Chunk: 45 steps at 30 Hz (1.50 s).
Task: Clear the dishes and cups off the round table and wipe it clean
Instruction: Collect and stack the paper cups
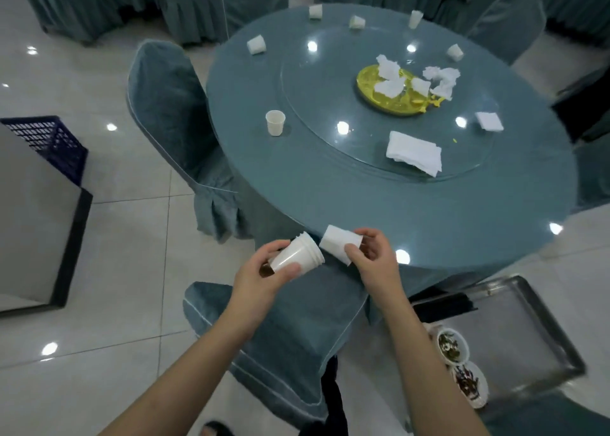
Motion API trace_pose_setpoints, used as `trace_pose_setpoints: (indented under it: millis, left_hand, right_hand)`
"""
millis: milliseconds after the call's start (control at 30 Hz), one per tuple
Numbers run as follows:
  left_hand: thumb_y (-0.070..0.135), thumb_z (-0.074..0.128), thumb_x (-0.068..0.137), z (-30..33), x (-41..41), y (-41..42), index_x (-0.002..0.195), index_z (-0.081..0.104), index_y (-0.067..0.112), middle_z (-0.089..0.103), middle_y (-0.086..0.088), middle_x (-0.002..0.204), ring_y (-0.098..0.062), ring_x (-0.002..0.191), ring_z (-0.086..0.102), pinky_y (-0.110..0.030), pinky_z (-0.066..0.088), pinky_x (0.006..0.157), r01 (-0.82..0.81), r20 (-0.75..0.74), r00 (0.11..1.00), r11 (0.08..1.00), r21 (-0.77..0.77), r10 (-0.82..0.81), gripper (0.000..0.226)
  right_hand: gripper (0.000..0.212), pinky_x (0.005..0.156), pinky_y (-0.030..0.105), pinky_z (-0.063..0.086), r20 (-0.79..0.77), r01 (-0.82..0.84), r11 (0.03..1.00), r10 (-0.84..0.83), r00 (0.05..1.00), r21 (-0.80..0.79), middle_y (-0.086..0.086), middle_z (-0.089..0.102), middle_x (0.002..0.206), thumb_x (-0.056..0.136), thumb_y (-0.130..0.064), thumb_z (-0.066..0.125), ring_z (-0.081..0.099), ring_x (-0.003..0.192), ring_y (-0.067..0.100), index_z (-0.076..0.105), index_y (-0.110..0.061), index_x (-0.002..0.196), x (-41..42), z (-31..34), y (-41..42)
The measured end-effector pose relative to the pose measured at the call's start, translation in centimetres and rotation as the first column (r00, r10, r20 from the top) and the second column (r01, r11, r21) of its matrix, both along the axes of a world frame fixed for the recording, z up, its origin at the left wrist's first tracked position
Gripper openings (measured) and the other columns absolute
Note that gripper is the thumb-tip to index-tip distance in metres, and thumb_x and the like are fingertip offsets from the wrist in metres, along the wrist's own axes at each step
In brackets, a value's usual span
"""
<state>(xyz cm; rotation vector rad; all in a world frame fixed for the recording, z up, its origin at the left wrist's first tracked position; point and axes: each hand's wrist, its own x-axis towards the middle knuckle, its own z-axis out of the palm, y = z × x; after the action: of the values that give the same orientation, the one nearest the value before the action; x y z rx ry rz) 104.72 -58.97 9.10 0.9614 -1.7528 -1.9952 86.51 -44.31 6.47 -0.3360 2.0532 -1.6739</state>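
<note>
Two hands' fingers curled around tilted cups (298,259), contents mostly hidden, edges blurred.

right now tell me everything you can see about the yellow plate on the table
The yellow plate is oval, glossy, plastic-looking, and lies flat on the glass turntable of the round table, on its far right part. Crumpled white tissues sit on it, some spilling off its right side, and small yellow scraps lie at its right edge. Neither hand touches it.
</note>
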Motion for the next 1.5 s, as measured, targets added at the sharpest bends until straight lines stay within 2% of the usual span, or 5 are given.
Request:
trace_pose_setpoints:
  millis: [167, 367, 633, 967, 1500]
  left_hand:
    - [0.017, 0.080, 0.086, 2.7, 11.4, -3.0, 0.118, 0.072, 0.034, 0.072, 0.016, 0.110, -0.011, 0.098, 0.067, -0.029, 0.057, 0.089, -0.002, 0.005, 1.000, 1.000, -0.006, 0.002, 0.037]
    - [0.021, 0.080, 0.087, 7.2, 20.9, -8.7, 0.119, 0.071, 0.037, 0.070, 0.020, 0.110, -0.007, 0.099, 0.067, -0.035, 0.060, 0.091, -0.014, -0.053, 0.999, 0.994, -0.107, 0.008, 0.037]
    - [0.027, 0.083, 0.084, 8.1, 27.0, -15.3, 0.117, 0.071, 0.043, 0.067, 0.019, 0.115, -0.008, 0.108, 0.064, -0.041, 0.060, 0.092, -0.083, -0.098, 0.993, 0.985, -0.153, 0.069, 0.038]
    - [0.021, 0.081, 0.086, 7.7, 28.2, -28.4, 0.121, 0.069, 0.037, 0.068, 0.025, 0.113, -0.001, 0.108, 0.062, -0.017, 0.053, 0.085, -0.142, -0.065, 0.989, 0.957, -0.251, 0.130, 0.040]
    - [0.010, 0.078, 0.088, 8.0, 19.1, -53.8, 0.113, 0.074, 0.026, 0.074, 0.004, 0.109, -0.008, 0.098, 0.069, -0.022, 0.056, 0.079, -0.058, -0.084, 0.995, 0.997, -0.055, 0.053, 0.030]
  right_hand:
    - [0.037, 0.083, 0.023, 0.055, -0.001, -0.172, 0.976, 0.174, 0.985, -0.136, -0.002, 0.075, 0.109, 0.091, -0.001, 0.072, 0.069, 0.100, 0.011, 0.069, -0.015, 0.124, 9.7, 6.4, -3.0]
    - [0.052, 0.101, 0.043, 0.054, -0.032, -0.478, 0.868, 0.478, 0.878, -0.137, 0.006, 0.070, 0.128, 0.082, -0.014, 0.080, 0.065, 0.121, 0.025, 0.063, -0.014, 0.131, 18.7, 11.2, -10.2]
    - [0.051, 0.097, 0.037, 0.055, -0.049, -0.660, 0.748, 0.659, 0.751, -0.066, 0.001, 0.067, 0.134, 0.086, -0.012, 0.078, 0.062, 0.126, 0.021, 0.061, -0.016, 0.134, 23.9, 14.1, -18.8]
    - [0.049, 0.106, 0.048, 0.049, -0.077, -0.727, 0.683, 0.723, 0.687, -0.074, 0.004, 0.066, 0.134, 0.089, -0.008, 0.076, 0.061, 0.127, 0.023, 0.061, -0.017, 0.134, 23.7, 12.5, -33.7]
    - [0.062, 0.116, 0.039, 0.041, -0.016, -0.757, 0.645, 0.760, 0.650, -0.104, -0.003, 0.061, 0.142, 0.084, 0.000, 0.080, 0.053, 0.137, 0.014, 0.055, -0.019, 0.138, 16.7, 11.6, -57.2]
